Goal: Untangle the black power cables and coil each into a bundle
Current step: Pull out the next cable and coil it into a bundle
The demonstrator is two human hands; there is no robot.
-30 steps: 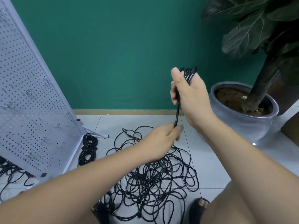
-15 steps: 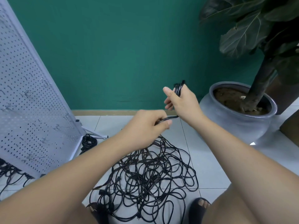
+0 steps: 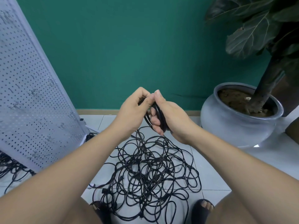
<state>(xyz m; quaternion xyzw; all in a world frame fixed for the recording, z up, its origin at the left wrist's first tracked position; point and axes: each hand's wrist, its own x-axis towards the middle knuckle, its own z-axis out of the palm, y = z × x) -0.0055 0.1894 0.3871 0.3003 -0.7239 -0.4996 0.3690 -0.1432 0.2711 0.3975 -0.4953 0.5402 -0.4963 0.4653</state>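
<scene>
A big tangle of black power cables (image 3: 148, 172) lies on the white tiled floor between my knees. My right hand (image 3: 168, 115) grips a small coil of black cable (image 3: 159, 117), its loops running across the palm under the curled fingers. My left hand (image 3: 134, 110) is raised against the right one and pinches the cable at the top of the coil. A strand runs from the coil down into the tangle.
A grey pegboard panel (image 3: 30, 94) leans at the left, with more black cables (image 3: 9, 167) under its lower edge. A grey pot (image 3: 234, 126) with a large-leaved plant stands at the right. The green wall is close behind. My sandalled foot (image 3: 203, 209) is at the tangle's edge.
My left hand has risen from below the coil up to its top, bringing cable with it. My right hand has come down and turned, showing the coil in its palm.
</scene>
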